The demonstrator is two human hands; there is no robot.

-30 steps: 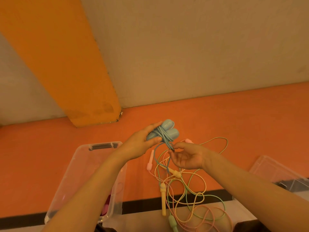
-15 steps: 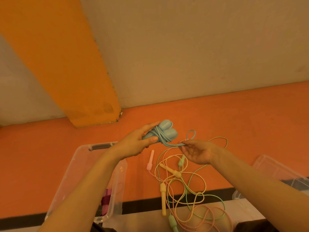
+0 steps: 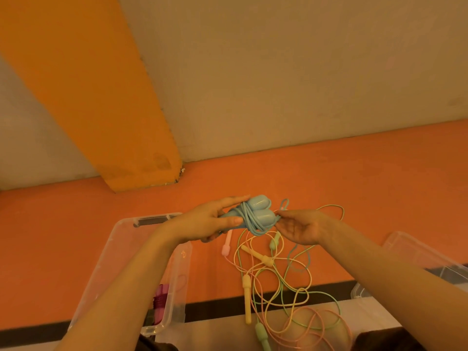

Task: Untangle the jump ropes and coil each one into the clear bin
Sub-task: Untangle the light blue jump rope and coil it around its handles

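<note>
My left hand (image 3: 211,224) grips the blue jump rope (image 3: 257,216), its two handles side by side with the cord wound round them. Just right of the bundle, my right hand (image 3: 300,228) pinches the loose end of the blue cord, and a small loop sticks up above the fingers. Below both hands a tangle of yellow, green and pink ropes (image 3: 291,287) lies on the orange floor. The clear bin (image 3: 121,262) stands at the lower left under my left forearm, with a coiled magenta rope (image 3: 160,297) inside it.
A second clear container (image 3: 415,252) sits at the right edge. An orange pillar (image 3: 101,97) and a pale wall rise beyond the floor. A black stripe (image 3: 253,305) and a white band cross the floor near me.
My right hand has brought the cord end back in against the bundle, winding more blue cord round the handles. The left hand holds the bundle in the same place.
</note>
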